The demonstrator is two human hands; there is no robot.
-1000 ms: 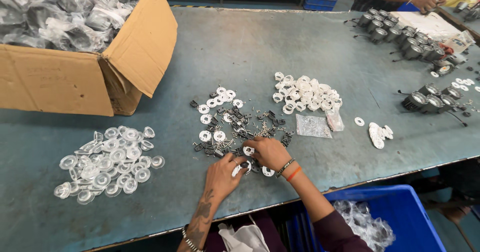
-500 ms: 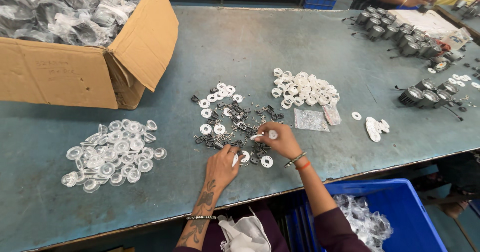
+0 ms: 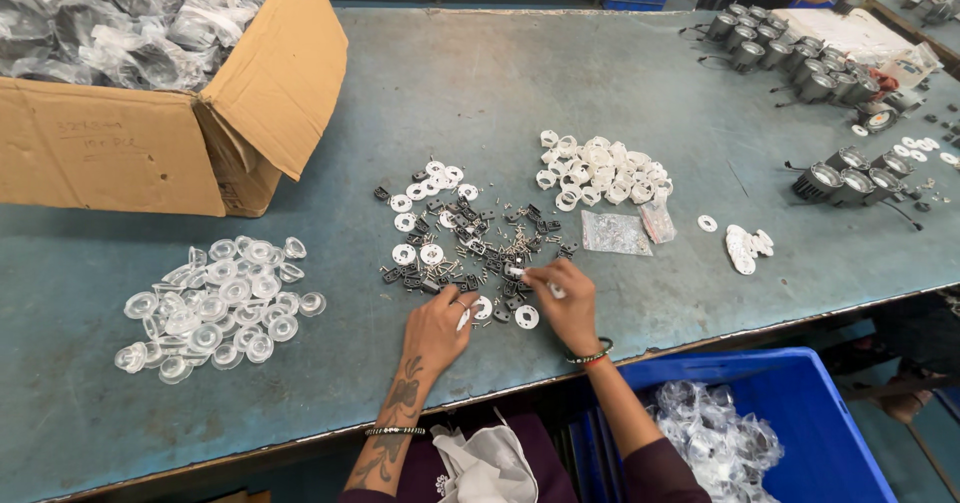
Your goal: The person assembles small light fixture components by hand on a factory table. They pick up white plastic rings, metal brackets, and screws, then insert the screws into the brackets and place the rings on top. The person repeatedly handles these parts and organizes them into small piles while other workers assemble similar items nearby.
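Your left hand [image 3: 437,328] rests on the bench [image 3: 480,93] near its front edge, fingers curled around a white disc [image 3: 463,315]. Just beside it, your right hand [image 3: 566,301] pinches a small white part [image 3: 553,289] between its fingertips. Both hands sit at the near side of a scatter of small dark metal pieces and white discs [image 3: 460,238]. Left of you lies a pile of clear lenses [image 3: 215,303]. Farther back sit a heap of white rings [image 3: 598,171] and an open cardboard box [image 3: 130,143].
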